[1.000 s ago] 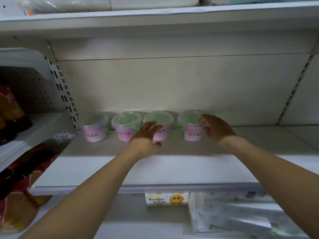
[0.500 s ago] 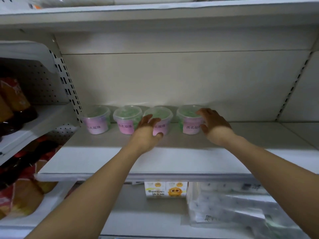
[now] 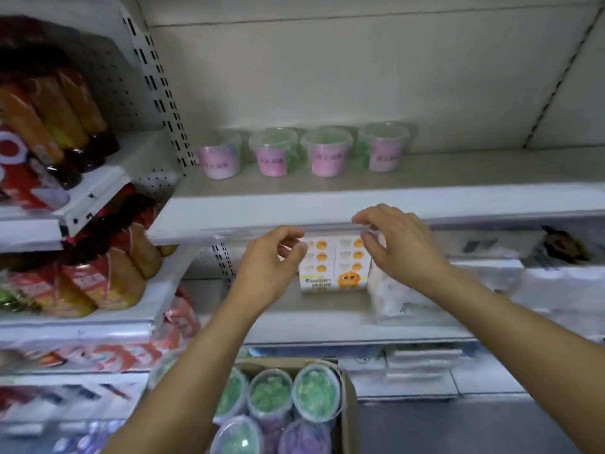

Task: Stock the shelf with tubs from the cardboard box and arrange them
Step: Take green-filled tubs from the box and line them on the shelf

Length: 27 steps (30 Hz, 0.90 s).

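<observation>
orange bottles (image 3: 49, 119) at left, cartoon-printed pack (image 3: 334, 267) at centre.

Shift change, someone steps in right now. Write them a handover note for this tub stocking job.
Left hand: empty, fingers loosely curled, in front of the shelf edge.
Right hand: empty, at about the same height, apart from the left.
Done: four tubs stand in a row at the shelf's back left, pink labels forward.
Left: the cardboard box below holds at least five more tubs. The shelf's right side is unfilled, so lift them up and extend the row.
</observation>
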Motion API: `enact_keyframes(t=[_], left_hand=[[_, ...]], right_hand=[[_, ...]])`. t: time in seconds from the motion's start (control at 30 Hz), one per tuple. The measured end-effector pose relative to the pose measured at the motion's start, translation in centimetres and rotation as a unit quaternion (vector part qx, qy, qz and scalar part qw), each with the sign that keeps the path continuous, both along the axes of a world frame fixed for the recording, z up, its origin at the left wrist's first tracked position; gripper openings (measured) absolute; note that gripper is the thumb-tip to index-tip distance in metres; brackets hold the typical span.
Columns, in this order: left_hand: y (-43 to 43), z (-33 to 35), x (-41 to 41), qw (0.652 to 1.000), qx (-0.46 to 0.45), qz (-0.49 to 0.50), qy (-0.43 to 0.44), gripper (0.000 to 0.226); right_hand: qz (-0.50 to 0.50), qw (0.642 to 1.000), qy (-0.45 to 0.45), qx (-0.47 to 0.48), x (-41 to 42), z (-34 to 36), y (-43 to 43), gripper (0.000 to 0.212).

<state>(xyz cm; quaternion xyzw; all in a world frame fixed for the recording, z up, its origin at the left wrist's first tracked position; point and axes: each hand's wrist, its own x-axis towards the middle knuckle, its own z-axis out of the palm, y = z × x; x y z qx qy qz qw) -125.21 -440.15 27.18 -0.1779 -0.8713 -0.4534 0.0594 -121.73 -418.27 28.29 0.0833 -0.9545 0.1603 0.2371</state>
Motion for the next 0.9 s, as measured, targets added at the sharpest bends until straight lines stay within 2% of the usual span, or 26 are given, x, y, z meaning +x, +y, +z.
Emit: enact_keyframes(t=[0.2, 0.33, 0.4, 0.43, 0.5, 0.57, 0.7, 0.77, 0.83, 0.9], left_hand=[[-7.6, -8.7, 4.8, 0.986, -0.012, 0.020, -0.163, 0.011], [-11.6, -15.6, 7.1, 0.965, 0.010, 0.049, -0.257, 0.010], [-13.1, -18.9, 8.0, 0.950, 0.016, 0.073, -0.303, 0.017], [-13.8, -20.4, 8.4, 0.939, 0.020, 0.091, -0.332, 0.020], [-15.0, -23.1, 9.4, 0.908, 0.035, 0.139, -0.393, 0.006], [-16.1, -25.5, 10.5, 0.882, 0.031, 0.183, -0.432, 0.017], [-17.1, -29.6, 12.2, 0.838, 0.014, 0.245, -0.487, 0.018], [-17.0, -31.4, 12.7, 0.813, 0.038, 0.272, -0.513, 0.005], [-16.6, -33.1, 13.0, 0.773, 0.119, 0.283, -0.555, 0.029], [-16.4, -34.2, 13.1, 0.742, 0.181, 0.306, -0.568, 0.042]], right_hand=[[0.021, 0.988, -0.150, -0.024, 4.8, -7.9, -6.1, 0.023], [0.029, 0.957, -0.285, -0.051, 6.8, -14.8, -8.6, 0.021], [0.036, 0.936, -0.345, -0.065, 7.2, -18.3, -9.6, 0.021], [0.035, 0.926, -0.372, -0.062, 7.3, -19.9, -10.0, 0.022], [0.033, 0.905, -0.422, -0.051, 7.4, -22.7, -10.9, 0.022], [0.027, 0.882, -0.467, -0.053, 7.7, -25.2, -11.5, 0.023], [0.027, 0.842, -0.538, -0.028, 8.9, -29.2, -12.1, 0.019], [0.058, 0.813, -0.579, -0.011, 9.9, -30.4, -12.4, 0.022], [0.081, 0.802, -0.591, -0.004, 10.8, -31.4, -12.9, 0.023], [0.066, 0.820, -0.568, 0.025, 11.3, -32.1, -13.5, 0.022]])
